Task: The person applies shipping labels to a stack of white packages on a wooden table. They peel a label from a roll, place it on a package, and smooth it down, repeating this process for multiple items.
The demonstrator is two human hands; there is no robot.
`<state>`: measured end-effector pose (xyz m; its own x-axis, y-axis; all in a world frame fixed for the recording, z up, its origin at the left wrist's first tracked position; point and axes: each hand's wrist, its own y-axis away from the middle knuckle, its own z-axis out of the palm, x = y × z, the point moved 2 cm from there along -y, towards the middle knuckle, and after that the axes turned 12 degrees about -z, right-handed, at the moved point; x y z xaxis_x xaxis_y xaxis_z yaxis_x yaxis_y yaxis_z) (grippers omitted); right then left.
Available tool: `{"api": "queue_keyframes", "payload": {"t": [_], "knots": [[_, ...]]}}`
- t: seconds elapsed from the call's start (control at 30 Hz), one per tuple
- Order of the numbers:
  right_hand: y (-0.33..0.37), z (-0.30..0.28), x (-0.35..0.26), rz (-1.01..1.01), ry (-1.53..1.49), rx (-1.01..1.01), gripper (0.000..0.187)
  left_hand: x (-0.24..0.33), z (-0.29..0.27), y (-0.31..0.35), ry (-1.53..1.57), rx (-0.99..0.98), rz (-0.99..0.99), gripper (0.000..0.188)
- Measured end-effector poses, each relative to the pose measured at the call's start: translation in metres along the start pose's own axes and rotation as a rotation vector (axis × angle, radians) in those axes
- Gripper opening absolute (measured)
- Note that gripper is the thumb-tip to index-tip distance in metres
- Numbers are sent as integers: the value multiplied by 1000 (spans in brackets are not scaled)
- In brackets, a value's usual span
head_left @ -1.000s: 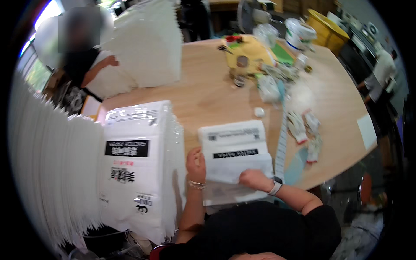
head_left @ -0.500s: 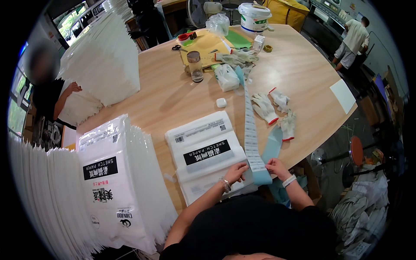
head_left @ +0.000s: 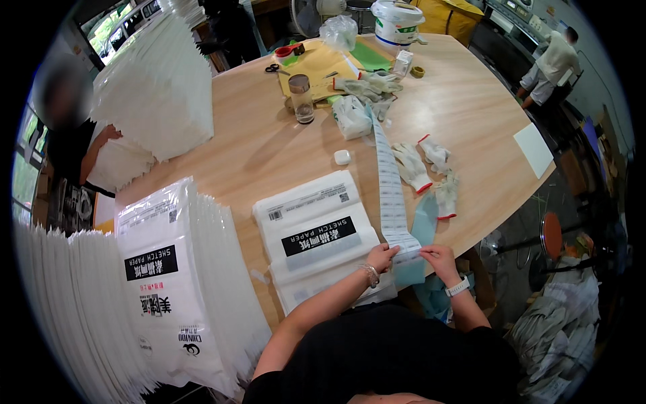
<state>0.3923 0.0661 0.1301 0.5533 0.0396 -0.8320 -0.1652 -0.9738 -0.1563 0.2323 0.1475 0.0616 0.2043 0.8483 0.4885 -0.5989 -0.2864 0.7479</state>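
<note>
A long strip of white printed labels on pale blue backing runs down the table toward me, and its near end curls by the table edge. My left hand is closed on the left edge of the strip. On the opposite edge, my right hand pinches the strip between thumb and fingers. Bare blue backing shows beside and below it. Under my left forearm lies a stack of white printed plastic paper bags, with a black block across the front.
Tall piles of filled white packs stand at the left. Several work gloves lie right of the strip. Farther back are a glass jar, a tissue pack, scissors and a white bucket. A person's hand touches the far-left pile.
My left hand has moved right onto the strip's edge. The strip's near end has been raised and bent between my hands.
</note>
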Motion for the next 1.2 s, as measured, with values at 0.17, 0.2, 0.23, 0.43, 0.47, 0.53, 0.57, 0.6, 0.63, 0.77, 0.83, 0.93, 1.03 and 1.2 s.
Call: {"api": "queue_keyframes", "payload": {"t": [0.17,0.2,0.23,0.43,0.47,0.53,0.57,0.6,0.63,0.77,0.83,0.93,1.03,1.2], "knots": [[-29,0,-82,-468,212,120,10,-16,-10,-18,-118,-18,-59,30],[-37,6,-81,-426,81,144,11,-9,-10,-5,-183,-58,-69,36],[-47,14,-81,-381,-50,160,12,-3,-9,10,-243,-96,-78,44],[-132,139,-83,-118,-413,-99,10,29,-98,76,-678,524,578,32],[-145,168,-78,-144,-451,-126,11,35,-128,81,-690,770,656,26],[-167,222,-72,-166,-480,-188,12,41,-184,94,-710,1182,780,20],[-174,244,-73,-167,-474,-222,12,41,-205,101,-727,1349,831,19],[-180,263,-74,-153,-463,-240,13,40,-219,104,-730,1390,829,19],[-184,280,-74,-139,-452,-255,13,39,-231,107,-736,1430,828,19],[-188,317,-74,-168,-290,-316,13,32,-254,99,-727,1451,838,17],[-190,326,-72,-180,-266,-293,14,30,-255,96,-703,1450,873,17],[-191,331,-72,-160,-247,-288,14,30,-251,98,-695,1446,918,16],[-191,333,-75,-160,-246,-291,14,29,-252,97,-683,1435,943,15],[-192,335,-68,-175,-246,-287,14,29,-253,97,-698,1412,948,15]]}}
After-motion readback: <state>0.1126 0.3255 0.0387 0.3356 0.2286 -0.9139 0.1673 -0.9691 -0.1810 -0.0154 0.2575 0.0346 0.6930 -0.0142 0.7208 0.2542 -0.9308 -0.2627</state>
